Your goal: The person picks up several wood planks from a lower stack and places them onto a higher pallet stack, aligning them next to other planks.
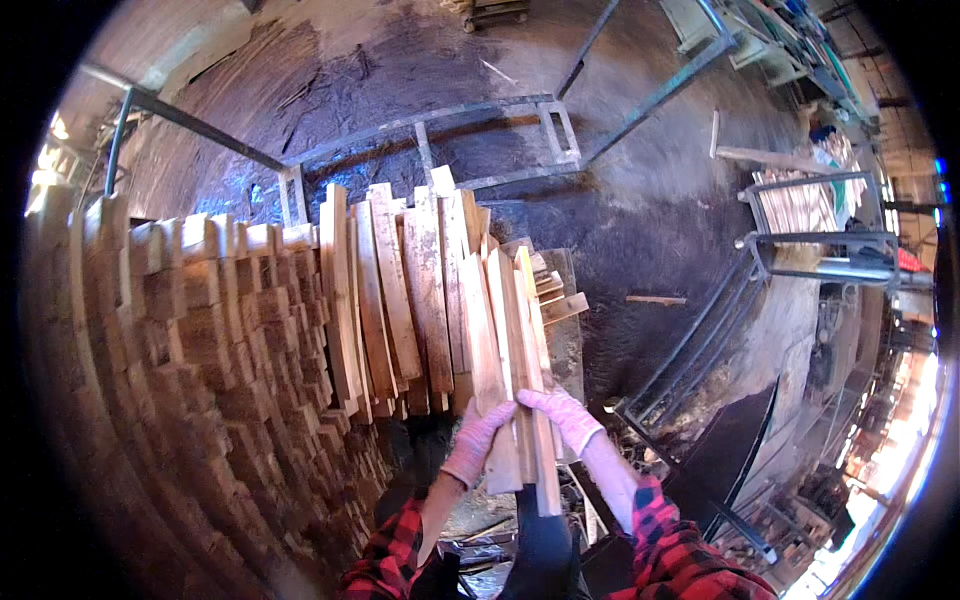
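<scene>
In front of me a small bundle of wooden boards (520, 352) points away from my body, its near ends above my legs. My left hand (478, 440) grips the bundle from the left side, and my right hand (563, 418) closes on it from the right. Both hands wear pinkish gloves, with the thumbs resting on top close together. Just left of the bundle, more loose boards (430, 275) lie side by side, some slightly skewed. Fingers beneath the held boards are hidden.
A large stack of boards (230, 300) fills the left side. Beyond the boards runs a metal frame (423, 148) on a dark, worn floor (640, 240). Short board offcuts (565, 308) lie right of the bundle. At right stands a metal rack (825, 240) beside bundled pale strips (800, 207).
</scene>
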The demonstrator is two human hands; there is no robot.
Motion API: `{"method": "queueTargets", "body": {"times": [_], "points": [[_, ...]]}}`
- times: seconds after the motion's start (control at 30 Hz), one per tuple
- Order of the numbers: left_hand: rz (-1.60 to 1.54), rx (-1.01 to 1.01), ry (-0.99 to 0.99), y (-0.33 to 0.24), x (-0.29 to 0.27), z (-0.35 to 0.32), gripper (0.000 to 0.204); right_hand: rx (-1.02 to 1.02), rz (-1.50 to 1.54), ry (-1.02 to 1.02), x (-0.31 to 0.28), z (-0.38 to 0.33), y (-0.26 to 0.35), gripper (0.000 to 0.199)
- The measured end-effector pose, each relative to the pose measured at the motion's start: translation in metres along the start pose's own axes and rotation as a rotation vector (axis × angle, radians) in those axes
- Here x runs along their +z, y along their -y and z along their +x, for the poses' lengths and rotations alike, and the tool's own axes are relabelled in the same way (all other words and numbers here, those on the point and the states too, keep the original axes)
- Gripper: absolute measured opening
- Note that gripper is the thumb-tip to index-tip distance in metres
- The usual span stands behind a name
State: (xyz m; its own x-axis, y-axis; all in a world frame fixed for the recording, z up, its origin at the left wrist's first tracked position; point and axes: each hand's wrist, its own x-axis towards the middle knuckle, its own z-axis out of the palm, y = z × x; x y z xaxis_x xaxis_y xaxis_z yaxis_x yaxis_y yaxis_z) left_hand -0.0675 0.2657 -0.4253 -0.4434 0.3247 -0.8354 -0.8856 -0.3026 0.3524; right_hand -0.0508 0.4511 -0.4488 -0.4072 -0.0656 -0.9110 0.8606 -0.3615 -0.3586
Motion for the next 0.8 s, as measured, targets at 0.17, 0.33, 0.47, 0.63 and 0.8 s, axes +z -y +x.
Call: {"method": "queueTargets", "body": {"times": [0.17,0.33,0.47,0.63,0.8], "points": [[-0.232,0.047,-0.053,0.019,0.065,-0.095,0.071,0.018,-0.197,0.102,-0.010,-0.107,0.044,0.084],[-0.469,0.016,-0.138,0.013,0.104,-0.166,0.079,0.138,-0.430,0.296,0.001,-0.156,0.092,0.086],[-0.597,-0.145,-0.065,-0.047,0.081,-0.137,0.098,0.314,-0.456,0.310,0.057,-0.104,0.144,0.080],[-0.740,-0.148,0.113,-0.052,-0.022,-0.006,0.073,0.402,-0.342,0.285,0.091,0.032,0.123,0.064],[-0.498,-0.080,0.060,-0.033,-0.012,-0.045,0.071,0.210,-0.285,0.333,0.070,-0.009,0.098,0.061]]}}
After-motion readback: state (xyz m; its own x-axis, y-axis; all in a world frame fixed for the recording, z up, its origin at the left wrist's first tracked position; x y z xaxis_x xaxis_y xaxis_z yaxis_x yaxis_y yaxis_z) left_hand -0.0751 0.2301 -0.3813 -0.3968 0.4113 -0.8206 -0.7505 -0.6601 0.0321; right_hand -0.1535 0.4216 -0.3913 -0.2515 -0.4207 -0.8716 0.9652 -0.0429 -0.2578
